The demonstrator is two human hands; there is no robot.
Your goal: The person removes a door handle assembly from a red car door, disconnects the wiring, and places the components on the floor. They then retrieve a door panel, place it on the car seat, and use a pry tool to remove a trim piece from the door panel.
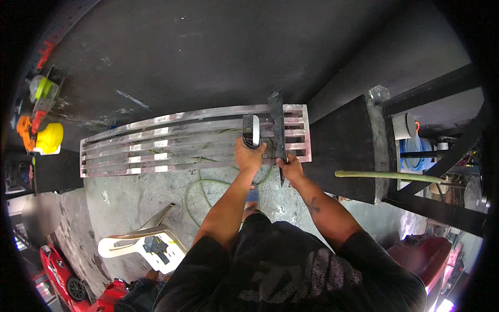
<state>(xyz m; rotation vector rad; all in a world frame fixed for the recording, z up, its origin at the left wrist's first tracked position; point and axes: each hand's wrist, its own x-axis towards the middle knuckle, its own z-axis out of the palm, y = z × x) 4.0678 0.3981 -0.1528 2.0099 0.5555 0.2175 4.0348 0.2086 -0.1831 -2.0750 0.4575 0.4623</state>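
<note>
My left hand (248, 154) is closed around a boxy black object with a white face (252, 131); I cannot make out its exact kind. It is held over the slatted bench (299, 110), whose long slats are pale and worn. To its right, my right hand (291, 169) grips the near end of a long, narrow dark strip (279, 125). The strip lies crosswise over the slats near the bench's right end, reaching past both long edges. Both forearms come up from the lower edge.
A dark wall (208, 57) rises behind the bench. A green hose (188, 200) coils on the floor below. A white plastic chair (174, 257) bearing dark parts stands at lower left. At right are a black ledge (348, 151), a greenish rod (384, 175) and a cylindrical filter (404, 126).
</note>
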